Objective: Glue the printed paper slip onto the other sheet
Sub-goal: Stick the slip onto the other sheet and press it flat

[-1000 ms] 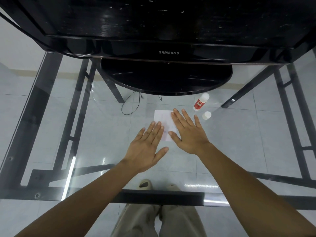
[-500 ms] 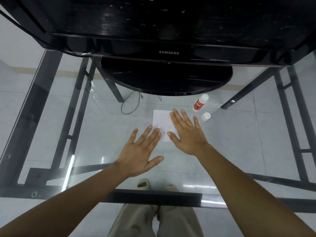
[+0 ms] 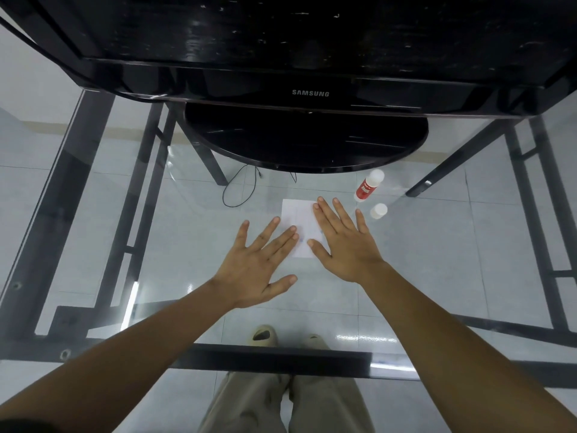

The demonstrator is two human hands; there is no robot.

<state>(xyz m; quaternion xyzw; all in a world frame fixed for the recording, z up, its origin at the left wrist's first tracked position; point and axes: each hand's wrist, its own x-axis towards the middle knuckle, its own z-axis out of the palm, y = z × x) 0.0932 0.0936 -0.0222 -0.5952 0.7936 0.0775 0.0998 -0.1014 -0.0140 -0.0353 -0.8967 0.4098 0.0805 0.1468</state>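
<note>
A white paper sheet (image 3: 298,218) lies flat on the glass table, faint print showing on it. My right hand (image 3: 345,243) rests flat on the sheet's right half, fingers spread. My left hand (image 3: 260,264) lies flat with fingers apart, mostly on the glass, its fingertips at the sheet's left edge. A separate slip cannot be told apart from the sheet. A red-and-white glue stick (image 3: 368,185) lies uncapped just beyond my right hand, its white cap (image 3: 378,210) standing beside it.
A black Samsung monitor (image 3: 309,93) with a round base (image 3: 306,142) fills the far side of the glass table (image 3: 437,260). Black table frame bars run along both sides and the near edge. My legs and shoes show through the glass.
My left hand has slid left off the sheet, so only its fingertips reach the edge. The right hand stays flat on the sheet.
</note>
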